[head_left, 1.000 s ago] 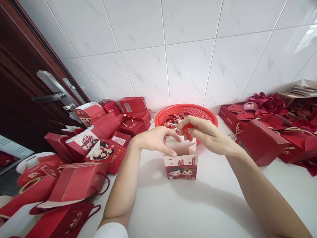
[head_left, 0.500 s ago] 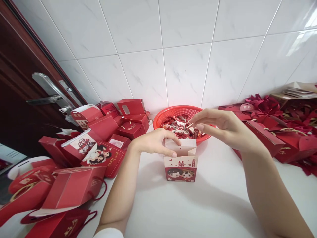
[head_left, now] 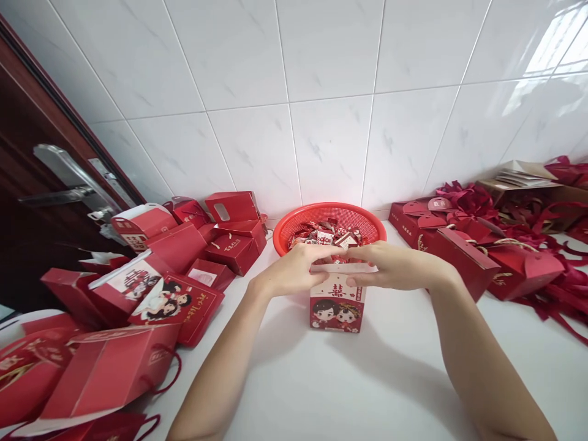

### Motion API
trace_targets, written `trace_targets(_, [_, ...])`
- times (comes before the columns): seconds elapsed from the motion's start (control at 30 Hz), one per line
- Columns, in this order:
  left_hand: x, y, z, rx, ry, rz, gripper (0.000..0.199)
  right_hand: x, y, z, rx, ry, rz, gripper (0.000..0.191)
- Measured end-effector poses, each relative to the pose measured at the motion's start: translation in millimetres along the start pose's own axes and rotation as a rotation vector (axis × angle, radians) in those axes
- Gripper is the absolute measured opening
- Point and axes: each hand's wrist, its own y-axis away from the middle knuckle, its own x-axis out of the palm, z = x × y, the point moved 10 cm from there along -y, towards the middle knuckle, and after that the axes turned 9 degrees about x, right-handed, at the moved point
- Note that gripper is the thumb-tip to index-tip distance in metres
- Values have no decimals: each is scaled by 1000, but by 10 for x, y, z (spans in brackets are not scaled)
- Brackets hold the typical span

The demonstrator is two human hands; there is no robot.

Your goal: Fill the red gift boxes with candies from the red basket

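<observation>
A small red and cream candy box (head_left: 336, 313), printed with two cartoon figures, stands upright on the white table. My left hand (head_left: 301, 268) holds its top edge from the left, thumb at the front and fingers stretched over the top. From the right, my right hand (head_left: 390, 264) grips the same edge with its thumb in front. Between the hands a strip of pale top flap shows, and the fingertips nearly meet above it. Directly behind sits a red plastic basket (head_left: 282, 225) with wrapped candies (head_left: 325, 237) in it, partly hidden by my hands.
Red gift boxes (head_left: 236, 245) are heaped at the left, one with a cord handle near the front. More red boxes (head_left: 463, 260) and ribbons (head_left: 549, 294) lie at the right. A tiled wall (head_left: 331, 147) rises behind; a dark door (head_left: 41, 226) stands at the left.
My right hand has come down from above the basket onto the box's right side. My left hand stays at the box's top, and the raised flap now sits lower. The view has shifted slightly.
</observation>
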Motion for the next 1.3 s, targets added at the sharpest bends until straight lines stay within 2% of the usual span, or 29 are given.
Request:
trace_targets(0.1, [34, -39, 14, -6, -41, 4, 37, 94, -20, -39, 51, 54, 90, 34])
trace_targets(0.17, [42, -50, 39, -20, -76, 12, 22, 116, -41, -77, 98, 80, 100, 37])
trace_targets(0.33, [59, -7, 108, -53, -40, 79, 10, 208, -78, -106, 160, 103, 139, 35])
trace_targets(0.47, [50, 36, 164, -87, 31, 107, 16, 233, -106, -113, 199, 157, 134, 29])
trace_targets(0.67, [68, 44, 261, -138, 101, 110, 19, 207, -121, -128, 230, 242, 112, 29])
trace_targets(0.8, [77, 52, 314, -177, 169, 100, 25, 209, -68, -163, 220, 181, 159, 25])
trace_targets(0.97, [95, 42, 338, -184, 167, 80, 24, 235, -65, -189, 205, 45, 197, 21])
trace_targets(1.13, [116, 39, 401, -214, 205, 47, 38, 248, -117, -205, 210, 13, 190, 23])
trace_targets(1.3, [109, 38, 388, -209, 168, 70, 29, 229, -71, -218, 208, 108, 211, 17])
